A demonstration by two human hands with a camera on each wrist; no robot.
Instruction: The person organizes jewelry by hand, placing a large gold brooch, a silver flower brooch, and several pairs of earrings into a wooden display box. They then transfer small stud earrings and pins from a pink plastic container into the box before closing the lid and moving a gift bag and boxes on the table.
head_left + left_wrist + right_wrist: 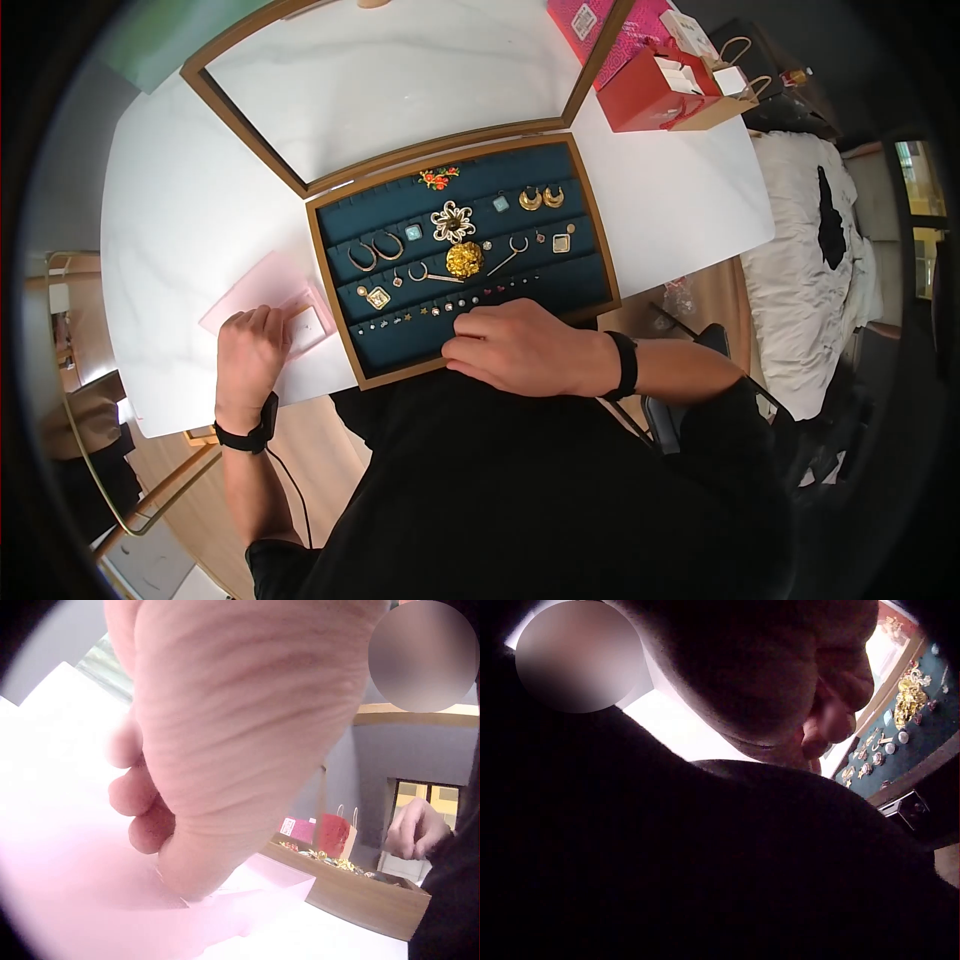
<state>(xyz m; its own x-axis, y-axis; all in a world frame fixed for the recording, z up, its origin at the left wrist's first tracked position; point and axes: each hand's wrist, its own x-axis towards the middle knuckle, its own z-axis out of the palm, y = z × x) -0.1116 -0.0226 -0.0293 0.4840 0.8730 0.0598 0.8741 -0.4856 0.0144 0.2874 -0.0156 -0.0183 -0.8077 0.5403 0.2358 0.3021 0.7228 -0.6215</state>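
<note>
My left hand is at the near left side of a small pink box with its lid folded back. In the left wrist view the thumb reaches down to the pink box and the other fingers curl in; the grip itself is largely hidden. A white card lies in the box. My right hand is raised over the front edge of a wooden jewelry case, fingers curled, with nothing visible in them. Rows of earrings, a gold flower-like brooch and a pearly flower brooch fill its dark green lining.
The case's framed glass lid stands raised at the back. A red paper bag and a bright pink box stand at the back right of the white table. A bed lies beyond, on the right.
</note>
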